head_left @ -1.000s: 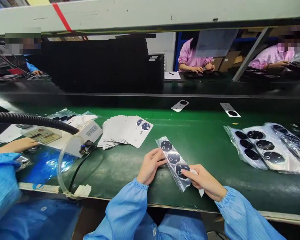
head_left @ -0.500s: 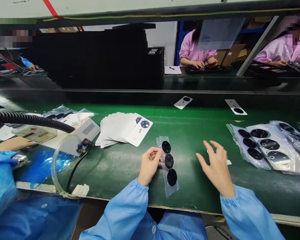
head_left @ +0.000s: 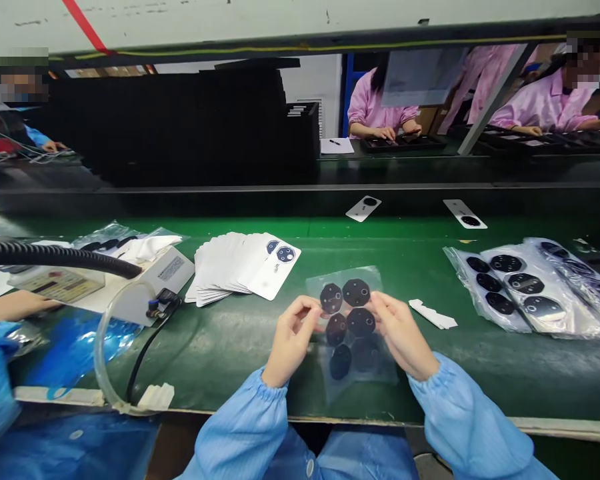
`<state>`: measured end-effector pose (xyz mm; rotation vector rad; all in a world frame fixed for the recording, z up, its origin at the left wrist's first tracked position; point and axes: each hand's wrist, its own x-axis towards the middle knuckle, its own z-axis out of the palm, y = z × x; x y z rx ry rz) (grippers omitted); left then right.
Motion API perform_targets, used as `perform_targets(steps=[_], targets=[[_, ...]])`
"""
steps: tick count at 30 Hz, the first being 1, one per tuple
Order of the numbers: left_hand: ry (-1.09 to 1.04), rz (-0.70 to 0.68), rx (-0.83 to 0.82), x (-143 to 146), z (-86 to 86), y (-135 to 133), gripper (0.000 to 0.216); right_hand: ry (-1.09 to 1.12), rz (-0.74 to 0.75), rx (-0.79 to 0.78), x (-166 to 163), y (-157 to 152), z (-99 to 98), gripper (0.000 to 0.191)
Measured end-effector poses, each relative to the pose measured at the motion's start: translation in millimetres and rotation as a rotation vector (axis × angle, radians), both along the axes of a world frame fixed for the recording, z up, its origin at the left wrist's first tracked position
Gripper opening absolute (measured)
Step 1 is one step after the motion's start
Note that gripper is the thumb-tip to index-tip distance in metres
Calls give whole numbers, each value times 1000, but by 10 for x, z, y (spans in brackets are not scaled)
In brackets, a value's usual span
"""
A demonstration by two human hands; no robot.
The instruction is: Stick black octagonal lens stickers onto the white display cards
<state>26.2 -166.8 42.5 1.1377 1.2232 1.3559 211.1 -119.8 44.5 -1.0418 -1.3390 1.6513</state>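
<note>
A clear plastic sheet (head_left: 351, 327) carrying several black octagonal camera-lens covers is lifted just above the green conveyor belt (head_left: 240, 333). My left hand (head_left: 293, 337) pinches its left edge with thumb and fingers. My right hand (head_left: 403, 333) grips its right edge, fingers curled over it. Both arms wear blue sleeves. A fanned stack of white phone back covers (head_left: 243, 263) lies on the belt just beyond my left hand. A small white strip (head_left: 433, 314) rests on the belt to the right of my right hand.
More clear sheets of black lens covers (head_left: 525, 293) lie at the right. Two single white back covers (head_left: 363, 208) (head_left: 464, 213) sit at the belt's far edge. A black hose (head_left: 55, 257), clear tubing and a grey device (head_left: 150, 287) stand left, near another person's hand (head_left: 10, 307). Pink-clad workers sit beyond.
My right hand let go of the sheet, dropped the white strip on the belt, then came back and gripped the sheet's right edge. The sheet now faces me unfolded, showing two columns of lens covers.
</note>
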Motion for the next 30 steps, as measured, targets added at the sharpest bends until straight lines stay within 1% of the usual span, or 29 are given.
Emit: perform_targets(steps=[4,7,9,11,13,15,17,20,22,25,28,30], targets=[[2,59,-27,-115,9,0,22,21,19,-26,124,57,160,43],[2,93,-23,-130,-15,13,21,11,23,6,130,49,215,40],[10,118,-5,-139,-10,26,23,-47,32,58,119,41,231,39],[27,137,17,-158,35,47,26,-114,51,123,109,42,251,39],[56,133,39,-178,128,81,26,-152,82,176,104,50,286,37],[96,87,56,-189,263,131,24,-169,113,205,101,60,330,34],[144,3,61,-183,415,192,22,-193,148,231,100,65,378,32],[292,-97,107,-146,617,282,18,-263,227,277,92,52,450,31],[405,-118,167,-117,708,324,15,-324,265,321,77,34,497,31],[481,-134,235,-84,776,346,12,-329,255,343,36,22,564,28],[527,-166,293,-65,793,336,12,-186,209,281,-25,44,624,29],[553,-193,323,-58,795,327,12,-120,163,283,-62,66,657,27]])
